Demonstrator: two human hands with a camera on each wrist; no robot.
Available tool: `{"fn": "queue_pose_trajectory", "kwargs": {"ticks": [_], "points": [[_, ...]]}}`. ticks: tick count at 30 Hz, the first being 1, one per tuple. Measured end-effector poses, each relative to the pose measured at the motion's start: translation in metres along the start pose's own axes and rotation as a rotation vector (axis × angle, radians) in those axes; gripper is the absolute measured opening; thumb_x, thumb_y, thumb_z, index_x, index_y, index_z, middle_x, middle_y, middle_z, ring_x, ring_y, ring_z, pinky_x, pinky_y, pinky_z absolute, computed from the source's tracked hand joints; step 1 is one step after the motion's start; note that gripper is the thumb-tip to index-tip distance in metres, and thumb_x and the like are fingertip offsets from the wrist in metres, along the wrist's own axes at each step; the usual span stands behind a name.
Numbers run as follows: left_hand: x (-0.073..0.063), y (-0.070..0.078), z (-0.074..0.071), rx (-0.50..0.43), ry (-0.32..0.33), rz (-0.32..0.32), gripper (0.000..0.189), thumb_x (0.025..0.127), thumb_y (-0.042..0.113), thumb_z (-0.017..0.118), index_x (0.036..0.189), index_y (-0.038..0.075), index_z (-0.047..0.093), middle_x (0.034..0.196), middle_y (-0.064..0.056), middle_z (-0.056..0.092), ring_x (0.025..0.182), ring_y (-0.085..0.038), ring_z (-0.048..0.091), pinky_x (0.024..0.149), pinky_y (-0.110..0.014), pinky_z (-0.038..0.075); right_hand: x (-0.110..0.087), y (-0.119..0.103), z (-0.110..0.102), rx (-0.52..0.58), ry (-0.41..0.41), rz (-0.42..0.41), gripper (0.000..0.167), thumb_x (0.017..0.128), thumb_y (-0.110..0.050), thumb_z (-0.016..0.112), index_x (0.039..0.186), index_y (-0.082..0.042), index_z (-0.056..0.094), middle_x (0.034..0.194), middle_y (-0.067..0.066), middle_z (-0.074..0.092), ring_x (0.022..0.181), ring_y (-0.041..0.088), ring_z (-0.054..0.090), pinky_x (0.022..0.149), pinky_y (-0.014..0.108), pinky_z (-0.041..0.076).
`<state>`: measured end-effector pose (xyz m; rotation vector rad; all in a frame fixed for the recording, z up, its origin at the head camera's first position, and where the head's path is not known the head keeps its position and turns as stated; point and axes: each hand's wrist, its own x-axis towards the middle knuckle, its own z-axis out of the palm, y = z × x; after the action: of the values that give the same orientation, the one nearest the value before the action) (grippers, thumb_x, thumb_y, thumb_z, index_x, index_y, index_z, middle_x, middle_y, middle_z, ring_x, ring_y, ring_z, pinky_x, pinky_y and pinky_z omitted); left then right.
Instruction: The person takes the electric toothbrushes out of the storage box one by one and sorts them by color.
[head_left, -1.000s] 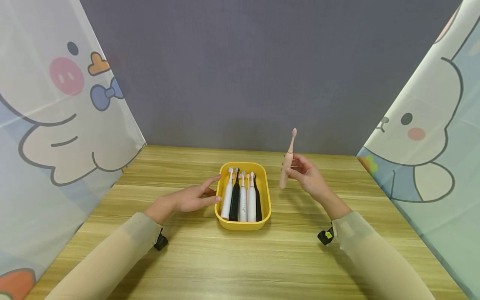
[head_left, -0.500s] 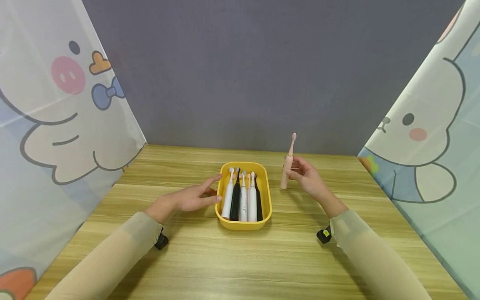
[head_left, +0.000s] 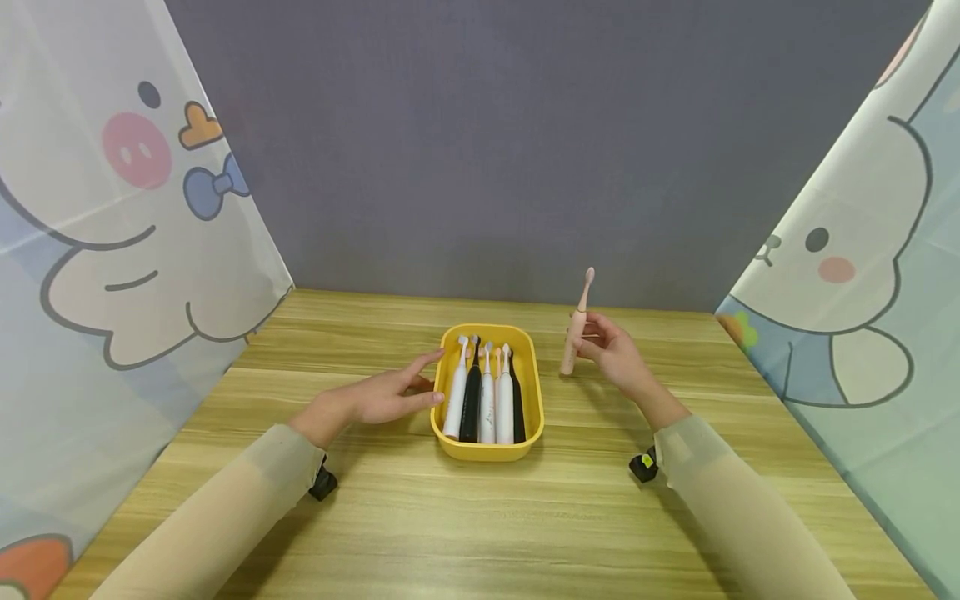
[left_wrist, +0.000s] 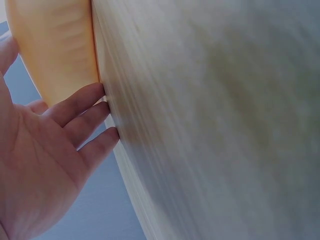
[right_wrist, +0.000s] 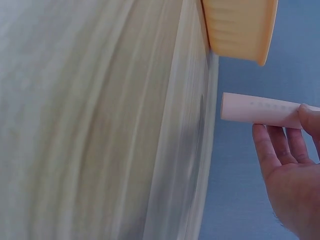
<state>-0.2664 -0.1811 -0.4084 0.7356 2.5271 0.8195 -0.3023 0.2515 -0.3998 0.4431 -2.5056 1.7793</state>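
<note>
My right hand [head_left: 611,350] pinches a pink electric toothbrush [head_left: 575,340] by its handle, thumb on one side and fingers on the other. The brush head points up and tilts slightly right. In the right wrist view the handle's bottom end [right_wrist: 240,107] shows apart from the wooden surface. To its left sits a yellow tray [head_left: 487,452] in which several white, black and pink electric toothbrushes lie side by side, heads toward the back. My left hand [head_left: 386,396] rests at the tray's left side with fingers extended, thumb and forefinger at the rim.
The wooden table [head_left: 480,525] runs back to a grey panel [head_left: 480,150]. Cartoon-printed cloths stand as walls on the left [head_left: 112,275] and right [head_left: 847,292]. Small black devices sit under each wrist, the left one [head_left: 322,482] and the right one [head_left: 643,467].
The right hand with the pink toothbrush has lowered slightly, and its forearm has shifted a little left. The left hand and the tray hold their places.
</note>
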Motion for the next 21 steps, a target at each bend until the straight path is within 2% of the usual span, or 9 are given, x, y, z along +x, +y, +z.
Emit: {"fn": "queue_pose_trajectory", "kwargs": {"ticks": [5,8,12,18,21], "points": [[0.0,0.001,0.0,-0.004,0.003,0.002,0.091,0.108,0.072,0.051,0.178,0.039,0.003,0.165,-0.017,0.055,0.152,-0.042,0.054,0.128,-0.067,0.038,0.004,0.001,0.001,-0.03,0.011,-0.003,0.056,0.111,-0.005,0.062,0.164,0.0,0.045,0.151,0.031,0.057,0.128,0.036,0.066,0.103,0.033,0.064],[0.0,0.001,0.0,-0.008,0.004,0.004,0.091,0.108,0.072,0.052,0.178,0.038,0.003,0.165,-0.017,0.055,0.152,-0.042,0.053,0.128,-0.066,0.038,0.007,0.001,0.002,-0.037,0.018,-0.007,0.056,0.111,-0.004,0.063,0.163,0.001,0.045,0.15,0.031,0.058,0.132,0.045,0.064,0.103,0.034,0.064],[0.0,0.001,0.001,-0.007,0.001,0.002,0.091,0.108,0.072,0.051,0.178,0.038,0.003,0.165,-0.017,0.055,0.153,-0.041,0.053,0.128,-0.066,0.037,0.011,0.002,0.003,-0.039,0.023,0.003,0.055,0.111,-0.005,0.063,0.163,0.001,0.046,0.151,0.031,0.058,0.135,0.048,0.062,0.106,0.04,0.063],[0.0,0.0,0.0,0.003,0.002,-0.003,0.091,0.108,0.072,0.051,0.178,0.039,0.003,0.165,-0.017,0.055,0.153,-0.041,0.053,0.128,-0.066,0.037,0.019,0.002,0.004,-0.056,0.036,-0.003,0.055,0.111,-0.005,0.063,0.162,0.003,0.046,0.151,0.032,0.058,0.135,0.049,0.063,0.105,0.041,0.063],[0.0,0.001,0.0,0.007,0.002,-0.005,0.091,0.108,0.073,0.051,0.178,0.039,0.004,0.165,-0.016,0.055,0.153,-0.042,0.053,0.129,-0.067,0.036,0.023,0.002,0.005,-0.056,0.047,0.001,0.053,0.111,-0.004,0.063,0.161,0.002,0.047,0.15,0.032,0.059,0.134,0.049,0.063,0.108,0.048,0.062]]}}
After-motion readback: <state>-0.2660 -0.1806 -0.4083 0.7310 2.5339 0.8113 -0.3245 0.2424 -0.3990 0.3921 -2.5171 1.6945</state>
